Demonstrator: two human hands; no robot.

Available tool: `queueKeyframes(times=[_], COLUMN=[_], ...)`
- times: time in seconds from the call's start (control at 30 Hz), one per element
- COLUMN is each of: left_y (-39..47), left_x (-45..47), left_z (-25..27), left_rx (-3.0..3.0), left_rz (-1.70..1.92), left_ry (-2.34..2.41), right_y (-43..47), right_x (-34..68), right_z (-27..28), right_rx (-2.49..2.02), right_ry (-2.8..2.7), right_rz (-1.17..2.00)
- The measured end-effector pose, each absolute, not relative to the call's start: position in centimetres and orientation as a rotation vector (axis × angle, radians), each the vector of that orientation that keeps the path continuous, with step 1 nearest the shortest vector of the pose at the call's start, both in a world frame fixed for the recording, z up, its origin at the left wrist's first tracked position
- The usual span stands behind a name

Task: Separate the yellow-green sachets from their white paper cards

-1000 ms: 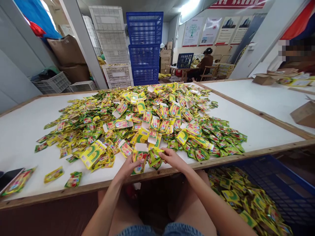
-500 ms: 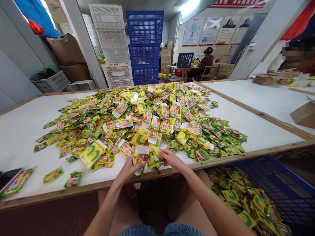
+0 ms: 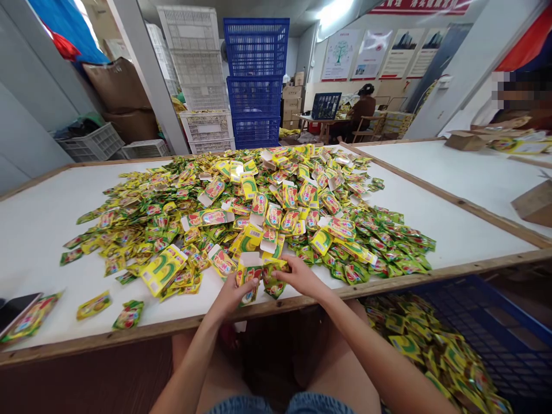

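Observation:
My left hand (image 3: 235,294) is closed around a small yellow and green carton (image 3: 249,275), whose pale top flap stands up. My right hand (image 3: 301,278) pinches a shiny green and yellow packet (image 3: 274,277) just right of that carton. Both are held over the table's front edge, side by side; whether they touch I cannot tell. Behind them spreads a heap of similar packets (image 3: 142,207), with several open cartons (image 3: 272,216) lying on top. A larger yellow carton (image 3: 163,269) rests left of my hands.
The white table (image 3: 32,230) has a wooden rim (image 3: 142,332). A phone-like dark object (image 3: 17,313) lies at far left. At lower right, a blue crate (image 3: 495,322) holds more packets. Stacked crates (image 3: 254,52) stand behind. One person (image 3: 362,109) sits at the back; another is at far right.
My right hand has raised the green packet slightly and turned it more upright beside the carton. My left hand keeps the carton in nearly the same place.

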State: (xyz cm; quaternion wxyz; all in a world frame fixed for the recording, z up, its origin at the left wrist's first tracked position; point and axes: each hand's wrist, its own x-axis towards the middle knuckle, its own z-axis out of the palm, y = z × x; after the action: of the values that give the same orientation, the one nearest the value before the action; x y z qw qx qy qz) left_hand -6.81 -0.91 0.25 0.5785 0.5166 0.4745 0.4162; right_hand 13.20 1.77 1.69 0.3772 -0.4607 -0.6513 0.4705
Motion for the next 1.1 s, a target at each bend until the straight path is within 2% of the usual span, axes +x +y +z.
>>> queueKeyframes(times=[0.17,0.4,0.5,0.7,0.9,1.0,1.1], left_y=[-0.9,-1.0,-0.9,-0.1,0.0,0.0,0.1], left_x=[-6.3,-5.7,-5.8,-6.1,-5.4,-5.5,-5.8], left_z=[-0.2,-0.4,-0.3,-0.8,-1.9,-2.0,-2.2], left_rx=[1.085,1.282,1.328,1.331,1.315,1.356,1.32], left_rz=[0.901,0.883,0.867,0.958,1.03,1.044,1.15], left_ry=[0.984,0.999,0.993,1.011,0.962,0.946,0.94], right_y=[1.9,2.5,2.6,2.8,1.6,1.1,0.6], right_x=[12.9,10.9,10.1,9.7,9.1,9.3,9.8], right_z=[5.3,7.7,8.8,9.1,6.3,4.4,2.4], right_rx=[-1.088,-1.152,-1.161,-1.082,-1.051,-1.066,-1.121], right_ry=[-1.743,-2.409,-2.63,-2.444,-2.369,-2.354,-2.098], right_rz=[0.856,0.424,0.33,0.481,0.207,0.347,0.604])
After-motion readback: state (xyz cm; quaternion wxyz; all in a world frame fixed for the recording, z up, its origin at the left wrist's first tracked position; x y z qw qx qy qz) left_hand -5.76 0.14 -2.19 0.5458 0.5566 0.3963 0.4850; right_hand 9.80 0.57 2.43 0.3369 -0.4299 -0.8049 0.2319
